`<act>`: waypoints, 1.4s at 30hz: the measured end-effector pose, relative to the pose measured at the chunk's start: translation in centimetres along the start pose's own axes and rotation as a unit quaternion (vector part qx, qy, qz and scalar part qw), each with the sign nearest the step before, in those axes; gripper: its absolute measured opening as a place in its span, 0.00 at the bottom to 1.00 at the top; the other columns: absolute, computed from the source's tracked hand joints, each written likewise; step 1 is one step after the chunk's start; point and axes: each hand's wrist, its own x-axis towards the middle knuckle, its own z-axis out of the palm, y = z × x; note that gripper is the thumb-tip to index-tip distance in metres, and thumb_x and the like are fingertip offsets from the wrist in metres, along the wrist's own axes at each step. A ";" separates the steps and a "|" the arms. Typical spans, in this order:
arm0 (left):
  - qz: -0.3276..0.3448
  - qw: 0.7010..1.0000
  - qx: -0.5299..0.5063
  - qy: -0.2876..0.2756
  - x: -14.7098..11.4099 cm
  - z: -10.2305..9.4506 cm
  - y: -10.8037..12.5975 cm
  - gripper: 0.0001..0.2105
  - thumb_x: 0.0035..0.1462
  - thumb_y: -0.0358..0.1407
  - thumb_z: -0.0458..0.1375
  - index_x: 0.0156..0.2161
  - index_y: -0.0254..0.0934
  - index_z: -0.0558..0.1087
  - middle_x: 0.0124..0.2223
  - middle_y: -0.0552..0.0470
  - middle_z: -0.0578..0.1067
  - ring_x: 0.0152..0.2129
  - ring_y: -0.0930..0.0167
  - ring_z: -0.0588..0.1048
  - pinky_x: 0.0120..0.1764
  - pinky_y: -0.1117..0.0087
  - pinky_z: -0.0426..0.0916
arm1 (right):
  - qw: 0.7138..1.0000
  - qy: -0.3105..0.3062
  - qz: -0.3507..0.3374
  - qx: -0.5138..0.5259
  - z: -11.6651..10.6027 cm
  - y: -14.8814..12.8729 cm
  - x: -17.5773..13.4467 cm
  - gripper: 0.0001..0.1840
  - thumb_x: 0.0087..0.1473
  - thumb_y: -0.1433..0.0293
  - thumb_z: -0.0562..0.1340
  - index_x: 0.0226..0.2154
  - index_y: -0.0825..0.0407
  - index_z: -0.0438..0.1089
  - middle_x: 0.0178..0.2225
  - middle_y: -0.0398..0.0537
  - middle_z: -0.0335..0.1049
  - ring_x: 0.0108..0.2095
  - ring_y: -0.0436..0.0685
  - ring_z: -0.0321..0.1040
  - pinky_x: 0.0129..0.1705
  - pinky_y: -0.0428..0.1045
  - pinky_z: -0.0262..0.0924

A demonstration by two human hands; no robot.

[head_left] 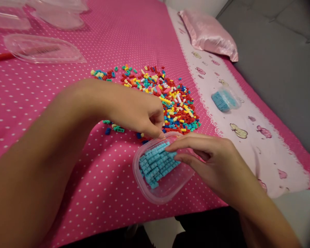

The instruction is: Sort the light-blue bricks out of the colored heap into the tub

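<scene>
A clear plastic container sits near the front edge of the bed, tilted in view. Light blue toy building bricks lie packed in rows inside it, leaving bare plastic on the near side. My right hand reaches over the container's right side, thumb and index fingertip closed on a light blue brick at the top of the rows. My left hand is curled in a pinch at the far rim; what lies between its fingertips is hidden. Behind it spreads a loose pile of mixed-colour bricks, partly covered by my left forearm.
On the pink dotted bedsheet, clear plastic lids and containers lie at the far left beside a red stick. Another container with light blue bricks rests on the white border. A pink satin pillow lies beyond, by the grey wall.
</scene>
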 end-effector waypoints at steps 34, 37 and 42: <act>-0.042 0.999 -0.017 0.001 0.0 0.0 -0.2 0.13 0.55 0.44 0.58 0.31 0.35 0.76 0.23 0.55 0.70 0.22 0.75 0.65 0.30 0.74 0.56 | 0.959 -0.072 -0.079 -0.263 0.5 -0.8 0.5 0.11 0.53 0.77 0.61 0.25 0.49 0.75 0.27 0.43 0.74 0.27 0.53 0.66 0.24 0.49 0.44; -0.046 0.999 -0.015 -0.001 0.0 0.1 0.0 0.13 0.55 0.45 0.58 0.29 0.36 0.75 0.22 0.55 0.70 0.22 0.75 0.65 0.30 0.73 0.56 | 0.957 -0.066 -0.071 -0.272 0.9 -0.9 0.5 0.10 0.51 0.78 0.61 0.24 0.49 0.74 0.26 0.43 0.73 0.27 0.53 0.64 0.25 0.50 0.42; -0.052 0.998 -0.023 0.019 -0.3 0.1 0.6 0.14 0.57 0.43 0.57 0.29 0.34 0.75 0.22 0.55 0.69 0.22 0.75 0.65 0.31 0.73 0.56 | 0.961 -0.045 -0.043 -0.269 1.0 -1.0 0.1 0.09 0.47 0.79 0.63 0.24 0.49 0.71 0.25 0.41 0.71 0.26 0.52 0.60 0.26 0.49 0.42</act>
